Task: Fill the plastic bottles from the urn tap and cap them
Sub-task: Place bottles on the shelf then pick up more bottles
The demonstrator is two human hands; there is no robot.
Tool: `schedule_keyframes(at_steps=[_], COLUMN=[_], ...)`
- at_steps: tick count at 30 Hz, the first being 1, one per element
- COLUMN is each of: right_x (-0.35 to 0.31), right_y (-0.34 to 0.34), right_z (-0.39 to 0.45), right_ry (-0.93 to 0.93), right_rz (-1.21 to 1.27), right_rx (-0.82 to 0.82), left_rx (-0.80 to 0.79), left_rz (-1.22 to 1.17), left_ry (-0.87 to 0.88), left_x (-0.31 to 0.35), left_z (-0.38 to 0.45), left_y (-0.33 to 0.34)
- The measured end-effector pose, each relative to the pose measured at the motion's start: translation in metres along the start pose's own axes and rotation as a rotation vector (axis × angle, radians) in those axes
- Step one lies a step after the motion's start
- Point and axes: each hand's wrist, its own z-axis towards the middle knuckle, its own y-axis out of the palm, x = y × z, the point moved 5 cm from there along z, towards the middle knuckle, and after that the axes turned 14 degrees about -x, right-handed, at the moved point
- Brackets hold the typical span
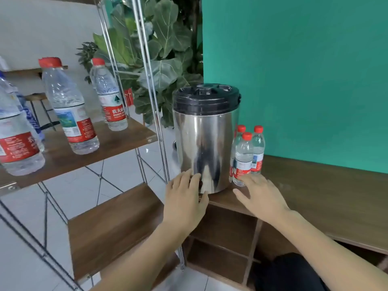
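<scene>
head view, left hand (pixel 184 198) spread at urn (pixel 205 141) base, right hand (pixel 260 196) spread, fingertips by bottle (pixel 243 158)

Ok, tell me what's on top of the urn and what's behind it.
A black lid sits on the urn. Behind it stand a green wall and leafy plant. Capped bottles stand beside it, one partly hidden. Its contents and anything directly behind are covered.

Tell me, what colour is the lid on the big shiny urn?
Black. The urn lid shows best in the head view.
</scene>
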Motion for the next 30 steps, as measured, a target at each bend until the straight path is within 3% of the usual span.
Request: schedule_keyframes(at_steps=[5, 13, 22, 26, 30], right_x=[0.067, 0.109, 0.126, 0.122, 0.115], right_y=[0.002, 0.02, 0.058, 0.067, 0.075], right_z=[-0.007, 0.046, 0.091, 0.085, 0.066], right_ry=[0.174, 0.312, 0.342, 0.353, 0.251], right_rz=[0.126, 0.387, 0.762, 0.749, 0.754], right_rx=[-0.019, -0.042, 0.07, 0.079, -0.007], left_rx=[-0.04, -0.183, -0.191, -0.233, -0.295], left_rz=[-0.009, 0.02, 0.045, 0.007, -0.025], left_ry=[0.152, 0.19, 0.23, 0.235, 0.198], left_x=[0.059, 0.093, 0.092, 0.078, 0.06], left_z=[0.023, 0.06, 0.068, 0.063, 0.059], left_y=[0.033, 0.078, 0.109, 0.121, 0.127])
